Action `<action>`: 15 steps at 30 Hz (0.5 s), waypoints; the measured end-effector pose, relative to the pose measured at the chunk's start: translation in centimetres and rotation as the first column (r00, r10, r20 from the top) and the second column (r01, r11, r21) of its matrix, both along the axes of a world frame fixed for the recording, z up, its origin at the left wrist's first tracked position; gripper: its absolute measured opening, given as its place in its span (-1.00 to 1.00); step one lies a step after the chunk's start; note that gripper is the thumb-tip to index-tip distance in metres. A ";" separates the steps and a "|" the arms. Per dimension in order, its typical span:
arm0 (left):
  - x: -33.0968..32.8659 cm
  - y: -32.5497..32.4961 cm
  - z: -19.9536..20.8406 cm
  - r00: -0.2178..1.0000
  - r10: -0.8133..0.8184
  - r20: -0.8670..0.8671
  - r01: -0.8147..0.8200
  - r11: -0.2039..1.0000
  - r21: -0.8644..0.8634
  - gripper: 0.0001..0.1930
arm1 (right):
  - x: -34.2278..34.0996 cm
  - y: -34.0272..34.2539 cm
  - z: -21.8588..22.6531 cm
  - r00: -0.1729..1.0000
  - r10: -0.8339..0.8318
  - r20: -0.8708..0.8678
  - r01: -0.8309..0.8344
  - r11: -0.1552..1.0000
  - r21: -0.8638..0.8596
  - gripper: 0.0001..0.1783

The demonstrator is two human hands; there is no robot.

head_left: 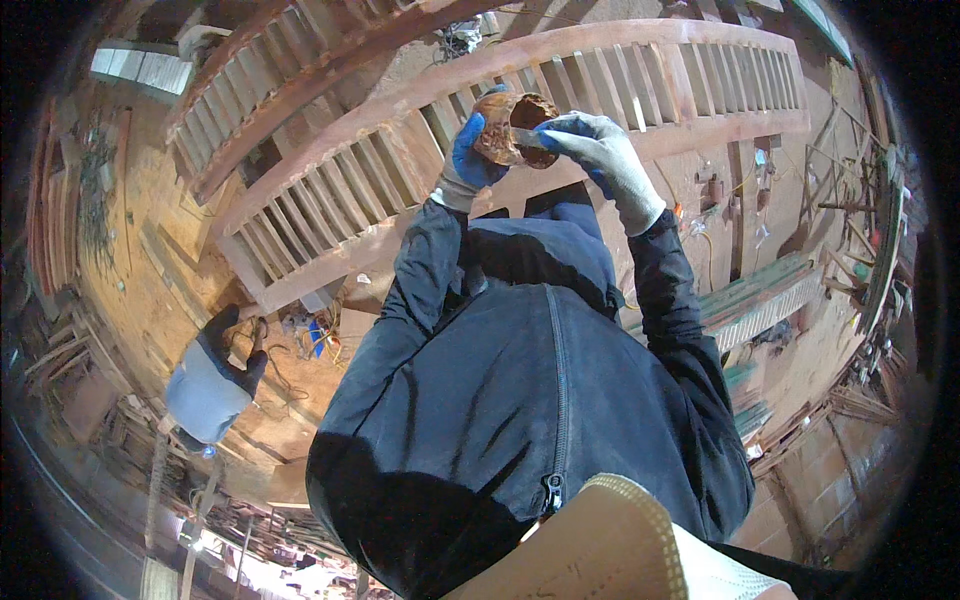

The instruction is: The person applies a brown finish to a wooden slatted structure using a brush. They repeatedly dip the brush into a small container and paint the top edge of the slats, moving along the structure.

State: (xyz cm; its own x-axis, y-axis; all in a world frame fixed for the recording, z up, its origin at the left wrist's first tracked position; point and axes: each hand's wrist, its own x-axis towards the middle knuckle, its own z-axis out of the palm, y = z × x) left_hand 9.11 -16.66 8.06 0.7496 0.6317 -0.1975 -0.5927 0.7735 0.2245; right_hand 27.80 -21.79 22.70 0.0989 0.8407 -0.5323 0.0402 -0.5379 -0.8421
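A brown, stained round container lies tilted in my left hand, its open mouth turned to the right. My left hand wears a grey glove with a blue palm, and its fingers wrap round the container's side. My right hand, gloved the same way, pinches a thin flat pale strip, perhaps a scraper blade. The strip's end reaches the container's mouth, where the inner wall looks rough and crusted brown. How far it goes inside I cannot tell.
Beyond my hands stretches a long curved slatted wooden frame, with a second slatted frame at upper left. A co-worker in grey bends at the left by cables and tools. Stacked boards lie at right.
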 end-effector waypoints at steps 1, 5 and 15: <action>0.0 0.0 -0.2 0.999 -0.014 0.034 0.015 0.999 -0.038 -0.36 | 0.5 0.0 0.3 1.000 0.008 -0.010 -0.008 0.997 -0.073 -0.74; 0.2 -0.3 -1.1 0.985 -0.045 0.169 0.071 0.986 -0.154 -0.33 | 1.2 -0.6 0.3 0.989 -0.134 -0.068 0.129 0.988 -0.083 -0.68; 1.7 -0.6 -1.5 0.995 -0.035 -0.096 0.033 0.999 -0.024 -0.31 | 2.8 -1.9 -1.7 0.994 -0.027 -0.103 0.005 0.979 -0.203 -0.66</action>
State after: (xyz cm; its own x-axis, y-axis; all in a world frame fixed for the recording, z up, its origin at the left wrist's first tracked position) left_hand 10.81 -17.29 6.54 0.7475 0.6008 -0.2833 -0.5425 0.7983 0.2617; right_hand 30.64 -23.71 21.05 0.0463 0.7137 -0.6989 -0.0522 -0.6970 -0.7152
